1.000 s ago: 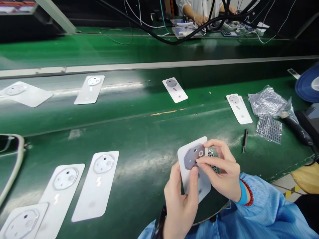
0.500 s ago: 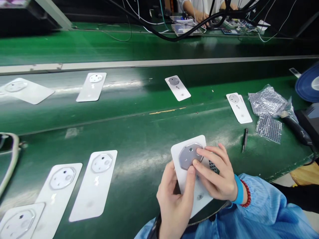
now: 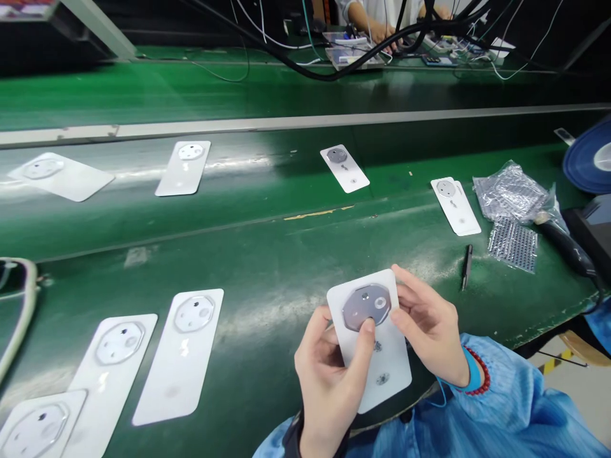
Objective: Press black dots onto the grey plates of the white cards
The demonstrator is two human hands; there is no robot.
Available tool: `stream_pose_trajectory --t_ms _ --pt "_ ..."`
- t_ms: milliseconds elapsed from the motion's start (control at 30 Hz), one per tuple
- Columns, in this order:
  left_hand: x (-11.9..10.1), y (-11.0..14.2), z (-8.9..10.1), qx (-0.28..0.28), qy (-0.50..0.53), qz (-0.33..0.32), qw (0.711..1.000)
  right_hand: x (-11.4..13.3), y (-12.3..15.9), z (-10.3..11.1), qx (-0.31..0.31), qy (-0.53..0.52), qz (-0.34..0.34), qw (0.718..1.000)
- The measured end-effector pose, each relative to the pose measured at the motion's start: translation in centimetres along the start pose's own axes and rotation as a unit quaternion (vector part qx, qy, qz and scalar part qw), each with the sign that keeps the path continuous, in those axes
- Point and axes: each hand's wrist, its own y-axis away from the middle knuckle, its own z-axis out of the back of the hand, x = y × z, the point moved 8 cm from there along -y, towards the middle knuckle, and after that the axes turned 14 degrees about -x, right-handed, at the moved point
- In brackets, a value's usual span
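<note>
A white phone back cover (image 3: 389, 366) with a grey round camera window is held tilted above the bench edge. My left hand (image 3: 329, 381) grips its left side, the thumb lying on the lower part of the camera window and the fingers behind. At the upper right edge, my right hand (image 3: 429, 327) pinches the cover, thumb in front and fingertips at the back. A small pale ring shows at the window's right side. To the left on the bench lies another white cover (image 3: 176, 362), with a further cover (image 3: 112, 375) beside it, partly overlapped by one at the corner.
Several more covers lie farther back, including a small stack (image 3: 458, 210). On the right are a black pen-like tool (image 3: 466, 267), a sheet of small black dots (image 3: 513, 245), clear plastic bags (image 3: 508, 191) and a blue reel (image 3: 589, 159). A person's hand (image 3: 384, 35) shows beyond hanging cables.
My right hand has moved from the camera window to the cover's right edge. The pale ring on the window is now uncovered. My left hand keeps its grip.
</note>
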Motion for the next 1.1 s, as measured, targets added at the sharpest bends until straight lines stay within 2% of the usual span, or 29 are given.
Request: stream_pose_trajectory --t_ms 67,233,300,467,600,667,733,800,867,933,967,1100 --pt "0.1 0.1 -0.2 0.017 -0.003 0.003 1.0 -0.1 -0.2 0.0 -0.006 -0.015 -0.029 0.999" --pt "0.5 0.0 -0.6 0.052 0.018 0.033 0.998 0.3 -0.4 0.5 -0.033 -0.011 -0.017 0.999" --pt "0.5 0.0 -0.6 0.051 0.024 0.036 0.998 0.3 -0.3 0.5 -0.029 -0.013 -0.013 0.999" --pt "0.2 0.0 -0.4 0.013 0.016 -0.007 1.0 -0.1 -0.1 0.4 -0.036 0.021 -0.009 0.999" --pt "1.0 -0.8 -0.5 0.037 0.016 0.015 0.999 -0.6 -0.8 0.3 -0.005 0.018 -0.011 1.0" --pt "1.4 -2.3 1.4 -0.005 0.002 0.015 1.0 -1.3 -1.3 1.0 0.026 0.058 0.022 0.998" --pt "1.8 -4.2 4.5 -0.091 -0.024 0.007 0.996 -2.4 -1.8 2.2 0.053 0.166 0.086 0.981" --pt "2.5 -6.0 7.2 -0.158 -0.055 0.012 0.986 -4.3 -1.8 3.0 0.088 0.302 0.145 0.938" --pt "3.4 -7.2 8.4 -0.184 -0.083 0.015 0.979 -6.5 -1.6 3.3 0.133 0.39 0.175 0.894" --pt "4.0 -7.9 8.2 -0.191 -0.104 -0.01 0.976 -7.9 -1.4 3.0 0.162 0.418 0.191 0.873" --pt "4.2 -8.0 7.7 -0.186 -0.115 -0.025 0.975 -8.0 -1.4 2.8 0.167 0.413 0.198 0.873" --pt "4.1 -7.5 4.7 -0.11 -0.158 -0.095 0.977 -6.4 -1.9 2.6 0.166 0.323 0.19 0.912"
